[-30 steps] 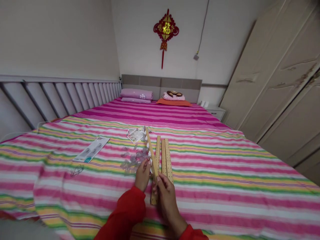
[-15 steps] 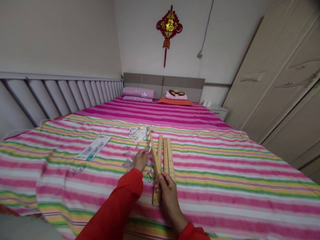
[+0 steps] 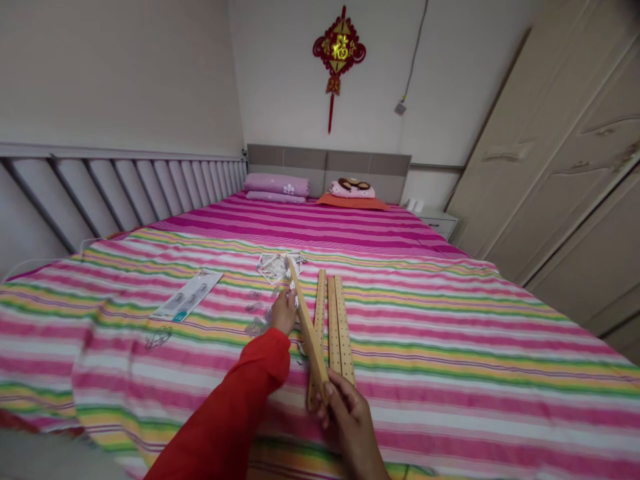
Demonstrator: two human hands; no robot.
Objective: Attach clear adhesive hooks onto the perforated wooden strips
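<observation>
My right hand (image 3: 345,410) is closed round the near end of a wooden slat (image 3: 303,313) with clear clips hanging along its left edge; the slat is raised and slants away to the left. My left hand (image 3: 284,311), in a red sleeve, reaches to the slat's middle and pinches at one of the clips there. Three more wooden slats (image 3: 331,327) with rows of holes lie side by side on the striped bedspread (image 3: 450,347), just right of the held one. Loose clear clips (image 3: 256,319) lie left of my left hand.
A printed card (image 3: 186,297) and a small clear clip (image 3: 156,339) lie on the bed to the left. An opened plastic packet (image 3: 274,267) lies beyond the slats. Pillows (image 3: 280,187) rest at the headboard. A wardrobe (image 3: 560,160) stands at the right, a slatted rail (image 3: 125,193) at the left.
My right hand has slid back toward me along the slat, and the slat's far end has swung left. My left hand has moved forward, up the slat to its middle.
</observation>
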